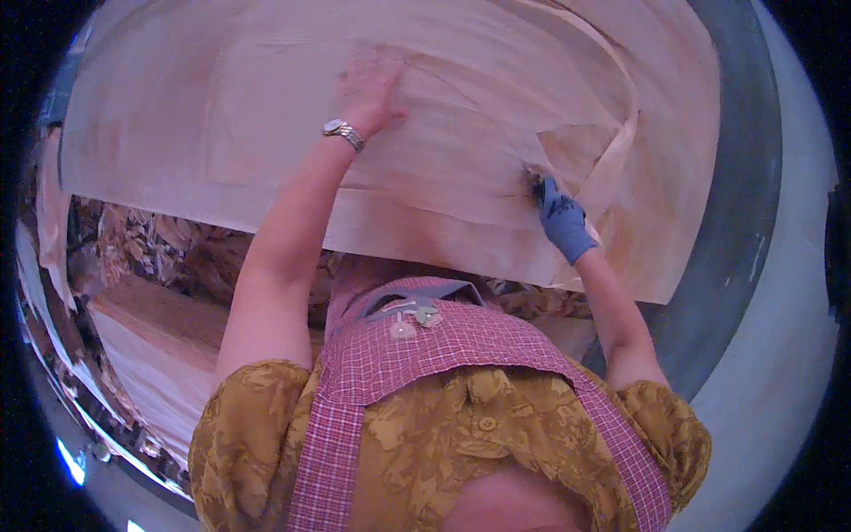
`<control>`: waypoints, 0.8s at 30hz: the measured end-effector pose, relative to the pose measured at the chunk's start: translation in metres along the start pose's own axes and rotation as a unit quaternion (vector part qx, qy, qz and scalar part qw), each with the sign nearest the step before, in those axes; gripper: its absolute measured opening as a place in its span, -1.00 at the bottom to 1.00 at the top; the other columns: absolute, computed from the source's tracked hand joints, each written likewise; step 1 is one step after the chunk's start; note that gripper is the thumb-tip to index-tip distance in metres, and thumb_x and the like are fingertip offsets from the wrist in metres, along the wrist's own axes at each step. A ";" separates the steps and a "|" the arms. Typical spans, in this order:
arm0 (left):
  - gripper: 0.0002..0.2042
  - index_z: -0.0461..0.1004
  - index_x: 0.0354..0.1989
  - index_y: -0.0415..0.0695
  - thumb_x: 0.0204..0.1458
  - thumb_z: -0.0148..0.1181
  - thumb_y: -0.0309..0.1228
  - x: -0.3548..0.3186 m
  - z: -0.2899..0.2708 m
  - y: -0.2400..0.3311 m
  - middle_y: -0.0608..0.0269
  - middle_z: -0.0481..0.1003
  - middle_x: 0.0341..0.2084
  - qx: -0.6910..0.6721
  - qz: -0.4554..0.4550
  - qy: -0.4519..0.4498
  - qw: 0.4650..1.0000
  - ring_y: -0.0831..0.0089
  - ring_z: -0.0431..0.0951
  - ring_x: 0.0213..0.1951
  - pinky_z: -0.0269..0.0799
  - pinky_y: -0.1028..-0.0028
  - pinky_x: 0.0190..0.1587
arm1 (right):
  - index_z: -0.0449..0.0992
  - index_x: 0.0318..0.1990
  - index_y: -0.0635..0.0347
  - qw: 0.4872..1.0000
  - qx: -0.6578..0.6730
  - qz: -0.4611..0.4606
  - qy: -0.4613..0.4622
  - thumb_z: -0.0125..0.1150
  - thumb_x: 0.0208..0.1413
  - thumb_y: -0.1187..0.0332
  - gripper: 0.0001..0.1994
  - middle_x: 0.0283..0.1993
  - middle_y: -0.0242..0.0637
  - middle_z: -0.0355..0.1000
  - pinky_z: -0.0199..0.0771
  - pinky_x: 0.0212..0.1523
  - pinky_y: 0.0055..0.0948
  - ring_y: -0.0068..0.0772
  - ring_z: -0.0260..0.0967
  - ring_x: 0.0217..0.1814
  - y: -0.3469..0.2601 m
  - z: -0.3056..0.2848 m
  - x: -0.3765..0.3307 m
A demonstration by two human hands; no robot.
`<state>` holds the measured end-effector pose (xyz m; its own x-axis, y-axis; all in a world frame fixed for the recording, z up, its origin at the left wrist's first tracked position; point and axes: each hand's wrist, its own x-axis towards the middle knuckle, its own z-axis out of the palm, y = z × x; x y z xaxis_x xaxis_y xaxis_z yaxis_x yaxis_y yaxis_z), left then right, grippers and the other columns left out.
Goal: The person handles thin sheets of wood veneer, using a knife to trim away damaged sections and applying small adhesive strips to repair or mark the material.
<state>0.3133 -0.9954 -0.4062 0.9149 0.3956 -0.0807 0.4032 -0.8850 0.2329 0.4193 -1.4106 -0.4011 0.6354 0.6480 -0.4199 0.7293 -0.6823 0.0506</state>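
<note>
Pale wood veneer sheets [292, 106] lie in a wide stack before me. On the top sheet my left hand [370, 87], bare and with a metal watch [343, 133] at its wrist, rests flat with its fingers spread, slightly blurred. My right hand [565, 220] wears a blue-grey glove with dark marks and is closed near a line running across the sheet. A small dark thing shows at its fingertips, too little to name. Beside the glove lies a darker triangular patch of veneer [572, 152]. A long narrow veneer strip [631, 89] curls past it on the right.
Below the stack's near edge, at left, is a heap of torn veneer scraps [168, 239]. Nearer stands a thick pile of sheets [151, 328]. A dark grey surface [740, 177] borders the stack on the right. My checked apron [443, 341] is close to the near edge.
</note>
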 end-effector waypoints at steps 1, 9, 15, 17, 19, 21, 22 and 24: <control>-0.16 0.25 0.29 0.31 -0.28 0.47 -0.01 0.004 0.004 -0.005 0.16 0.13 0.34 -0.010 0.012 0.003 1.000 -0.02 0.06 0.35 0.15 -0.12 0.23 | 0.18 0.23 0.28 1.000 0.006 -0.007 0.026 -0.05 0.21 0.31 -0.54 -0.33 0.08 0.52 0.50 -0.32 -0.01 0.10 0.52 -0.33 0.012 0.029 -0.022; -0.16 0.23 0.30 0.36 -0.27 0.47 -0.01 0.006 0.009 -0.023 0.17 0.05 0.37 -0.005 0.042 0.032 0.999 -0.06 0.07 0.34 0.20 -0.16 0.21 | 0.26 0.19 0.25 0.981 0.137 0.135 -0.013 -0.01 0.24 0.26 -0.58 -0.13 0.10 0.49 0.50 -0.19 -0.09 0.11 0.49 -0.15 -0.004 0.047 -0.102; -0.16 0.22 0.31 0.38 -0.26 0.47 -0.01 0.008 0.000 -0.027 0.17 0.00 0.41 0.020 -0.013 -0.084 0.996 -0.09 -0.02 0.39 0.14 -0.14 0.26 | 0.45 0.02 0.14 0.904 0.319 0.103 0.266 0.21 0.14 0.33 -0.70 -0.09 -0.11 0.51 0.46 -0.08 -0.20 0.01 0.45 -0.03 -0.017 0.013 -0.061; -0.17 0.21 0.31 0.38 -0.24 0.46 -0.02 0.013 0.015 -0.032 0.17 -0.02 0.41 0.020 0.027 -0.034 0.999 -0.11 -0.06 0.39 0.12 -0.14 0.27 | 0.47 -0.03 0.14 0.943 0.228 0.055 0.237 0.25 0.09 0.34 -0.71 -0.15 -0.13 0.52 0.48 -0.14 -0.21 -0.01 0.48 -0.12 0.010 0.035 -0.066; -0.17 0.20 0.32 0.37 -0.23 0.46 -0.03 0.014 0.018 -0.034 0.15 -0.04 0.41 0.017 0.037 -0.017 0.999 -0.12 -0.07 0.40 0.11 -0.14 0.28 | 0.53 -0.12 0.13 0.960 0.164 0.042 0.222 0.26 0.05 0.37 -0.78 -0.19 -0.15 0.53 0.50 -0.17 -0.24 -0.06 0.50 -0.16 0.015 0.027 -0.080; -0.17 0.19 0.33 0.34 -0.21 0.45 -0.03 0.008 0.015 -0.034 0.14 -0.05 0.41 0.009 0.021 -0.026 0.999 -0.13 -0.07 0.40 0.10 -0.15 0.28 | 0.55 -0.13 0.18 0.948 0.214 0.037 0.233 0.26 0.08 0.40 -0.81 -0.17 -0.17 0.55 0.50 -0.12 -0.35 -0.21 0.54 -0.13 0.017 -0.003 -0.088; -0.15 0.18 0.33 0.34 -0.22 0.45 -0.03 0.005 0.012 -0.029 0.13 -0.06 0.42 0.011 0.011 -0.041 0.999 -0.14 -0.07 0.39 0.10 -0.14 0.28 | 0.55 -0.14 0.20 0.942 0.235 0.039 0.238 0.26 0.10 0.42 -0.82 -0.15 -0.19 0.56 0.51 -0.09 -0.41 -0.29 0.55 -0.11 0.025 -0.011 -0.094; -0.12 0.15 0.35 0.32 -0.24 0.46 -0.03 0.002 0.003 -0.021 0.11 -0.08 0.42 0.018 -0.010 -0.065 0.998 -0.14 -0.05 0.39 0.11 -0.13 0.27 | 0.54 -0.08 0.24 0.927 0.239 0.051 0.283 0.25 0.11 0.43 -0.78 -0.15 -0.25 0.58 0.50 -0.10 -0.45 -0.39 0.55 -0.14 0.053 -0.017 -0.101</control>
<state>0.3069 -0.9764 -0.4140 0.9010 0.3794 -0.2104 0.4190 -0.8866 0.1957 0.3980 -1.5068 -0.3401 0.8250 0.5533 0.1151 0.5482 -0.7340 -0.4008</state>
